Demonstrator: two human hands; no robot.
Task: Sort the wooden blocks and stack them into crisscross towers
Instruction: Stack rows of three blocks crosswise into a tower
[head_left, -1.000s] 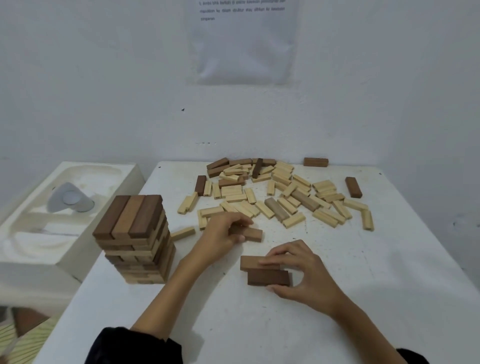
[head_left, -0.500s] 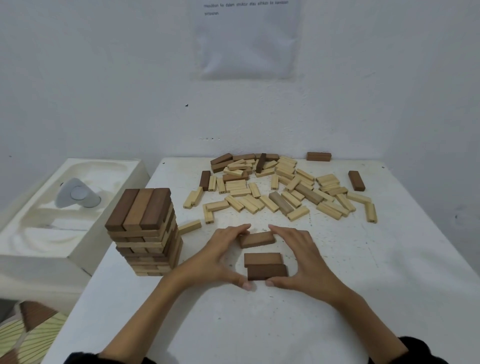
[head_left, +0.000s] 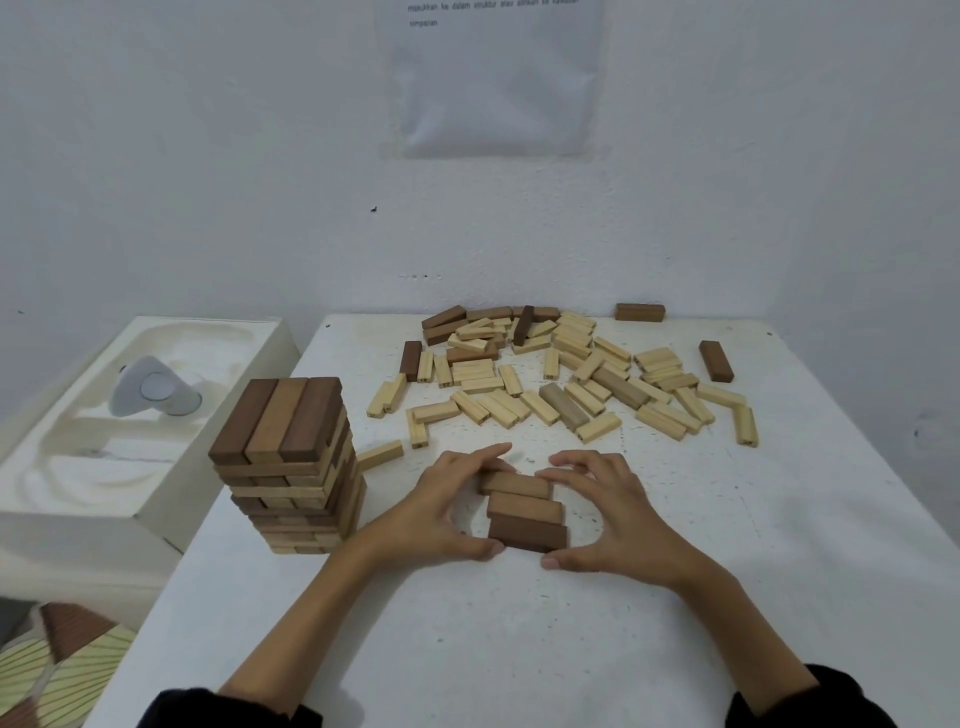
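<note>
Cupping three brown blocks (head_left: 525, 508) from both sides, that's the hands right now on the white surface (head_left: 519, 649). The blocks lie side by side in a row between the palms. Left hand (head_left: 441, 512) curls round the row's left ends, with its thumb at the nearest block's corner. Right hand (head_left: 615, 514) curls round the right ends, thumb tip just in front. A crisscross tower (head_left: 288, 462) stands just left of the left hand. The loose pile (head_left: 561, 384) of mostly pale blocks sits beyond the fingertips.

One tower (head_left: 288, 462); three brown blocks (head_left: 524, 508) in row.
</note>
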